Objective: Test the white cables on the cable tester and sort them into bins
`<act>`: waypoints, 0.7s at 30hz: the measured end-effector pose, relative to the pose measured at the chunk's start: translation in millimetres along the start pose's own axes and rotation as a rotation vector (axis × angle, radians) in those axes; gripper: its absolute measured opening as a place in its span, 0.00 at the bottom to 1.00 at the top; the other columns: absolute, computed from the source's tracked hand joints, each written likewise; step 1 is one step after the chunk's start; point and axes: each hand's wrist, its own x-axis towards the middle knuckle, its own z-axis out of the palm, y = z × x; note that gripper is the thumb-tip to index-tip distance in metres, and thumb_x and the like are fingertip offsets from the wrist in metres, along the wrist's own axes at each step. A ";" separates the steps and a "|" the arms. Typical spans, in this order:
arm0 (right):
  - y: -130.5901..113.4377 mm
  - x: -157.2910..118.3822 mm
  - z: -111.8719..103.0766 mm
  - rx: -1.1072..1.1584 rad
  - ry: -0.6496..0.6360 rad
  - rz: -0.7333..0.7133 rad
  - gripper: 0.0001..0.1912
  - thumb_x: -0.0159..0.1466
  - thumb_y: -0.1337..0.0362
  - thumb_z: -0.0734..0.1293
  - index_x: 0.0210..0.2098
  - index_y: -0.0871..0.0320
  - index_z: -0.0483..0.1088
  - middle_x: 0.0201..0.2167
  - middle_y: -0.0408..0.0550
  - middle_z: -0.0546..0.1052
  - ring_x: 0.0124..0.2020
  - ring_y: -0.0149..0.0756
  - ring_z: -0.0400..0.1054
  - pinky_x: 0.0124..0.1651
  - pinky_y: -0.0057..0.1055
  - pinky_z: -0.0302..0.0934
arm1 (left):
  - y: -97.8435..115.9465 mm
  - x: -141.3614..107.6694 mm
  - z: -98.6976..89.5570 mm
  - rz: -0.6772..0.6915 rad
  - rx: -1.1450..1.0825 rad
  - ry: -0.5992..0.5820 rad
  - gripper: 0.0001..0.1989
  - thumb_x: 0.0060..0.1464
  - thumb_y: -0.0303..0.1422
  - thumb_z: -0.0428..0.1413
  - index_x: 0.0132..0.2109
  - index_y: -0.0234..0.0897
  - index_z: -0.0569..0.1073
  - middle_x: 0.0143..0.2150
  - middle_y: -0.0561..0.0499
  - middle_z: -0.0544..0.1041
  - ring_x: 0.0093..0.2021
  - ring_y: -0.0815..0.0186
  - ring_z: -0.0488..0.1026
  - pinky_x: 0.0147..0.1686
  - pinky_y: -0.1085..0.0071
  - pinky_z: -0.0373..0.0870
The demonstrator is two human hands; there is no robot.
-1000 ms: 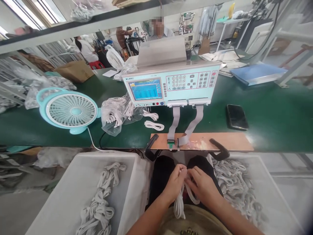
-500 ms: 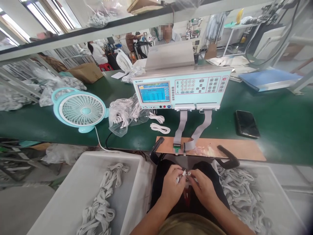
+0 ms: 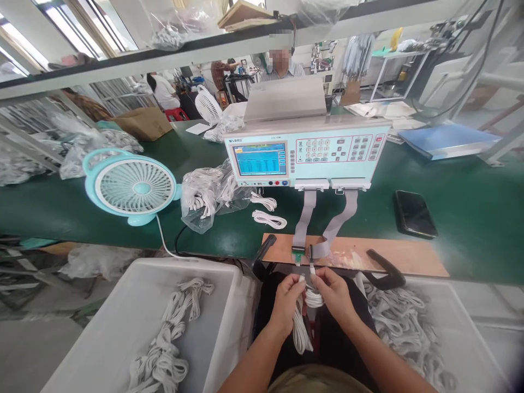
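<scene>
A coiled white cable (image 3: 301, 330) hangs below my hands over my lap. My left hand (image 3: 287, 300) pinches one white connector of it, just below the small green adapter board (image 3: 298, 254). My right hand (image 3: 333, 292) pinches the other white connector, which touches or meets the black-ended socket of the right grey ribbon cable (image 3: 344, 215). Both ribbons run down from the light blue tester (image 3: 327, 158) with its lit screen, over a copper-coloured board (image 3: 352, 254) at the table's edge.
White bins with coiled cables stand on the left (image 3: 229, 305) and right (image 3: 462, 322). A turquoise fan (image 3: 137, 185), bagged cables (image 3: 200, 196), two loose coils (image 3: 269, 219), a phone (image 3: 415, 213) and a blue folder (image 3: 448, 136) lie around the tester. A person (image 3: 282, 65) sits behind it.
Both hands have moved up toward the ribbon ends with the cable. The right-hand connector has come up to the right ribbon's end, and the coil now hangs in view.
</scene>
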 end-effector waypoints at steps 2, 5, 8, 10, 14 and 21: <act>-0.9 0.0 2.1 0.064 0.007 0.050 0.17 0.54 0.50 0.69 0.25 0.59 0.67 0.20 0.41 0.68 0.21 0.30 0.58 0.26 0.26 0.54 | 2.5 -0.7 -0.1 0.070 0.046 0.014 0.13 0.49 0.40 0.56 0.29 0.34 0.67 0.21 0.57 0.64 0.18 0.76 0.60 0.17 0.80 0.58; -4.8 0.6 4.8 0.124 0.020 0.136 0.19 0.51 0.50 0.71 0.23 0.60 0.66 0.18 0.39 0.65 0.19 0.28 0.55 0.24 0.25 0.51 | 13.0 1.9 -6.5 0.160 0.186 -0.018 0.13 0.52 0.39 0.54 0.26 0.34 0.67 0.20 0.57 0.64 0.19 0.76 0.60 0.19 0.80 0.58; -8.4 2.5 7.6 0.172 0.039 0.189 0.20 0.49 0.51 0.72 0.20 0.60 0.65 0.16 0.38 0.63 0.19 0.27 0.53 0.24 0.25 0.50 | 24.6 9.2 -20.0 0.113 0.322 -0.166 0.13 0.51 0.39 0.53 0.25 0.35 0.66 0.16 0.57 0.63 0.15 0.75 0.59 0.15 0.79 0.53; -9.4 4.0 9.4 0.212 0.049 0.216 0.21 0.48 0.50 0.73 0.19 0.60 0.64 0.15 0.39 0.62 0.18 0.26 0.52 0.23 0.25 0.48 | 29.2 15.0 -28.3 0.070 0.375 -0.256 0.14 0.51 0.40 0.53 0.24 0.35 0.66 0.15 0.56 0.65 0.14 0.74 0.59 0.14 0.79 0.51; -9.8 5.8 10.5 0.229 0.063 0.245 0.21 0.47 0.49 0.73 0.18 0.60 0.65 0.15 0.40 0.63 0.18 0.27 0.52 0.22 0.25 0.48 | 28.5 22.3 -31.1 0.113 0.360 -0.210 0.13 0.49 0.39 0.55 0.24 0.33 0.70 0.15 0.56 0.64 0.14 0.75 0.56 0.15 0.78 0.50; -13.8 6.0 7.0 0.206 0.023 0.246 0.21 0.47 0.50 0.74 0.18 0.60 0.66 0.16 0.40 0.64 0.20 0.28 0.54 0.25 0.26 0.50 | 20.3 23.7 -16.6 0.173 0.203 -0.046 0.13 0.46 0.36 0.57 0.20 0.32 0.69 0.15 0.57 0.61 0.16 0.75 0.56 0.19 0.77 0.52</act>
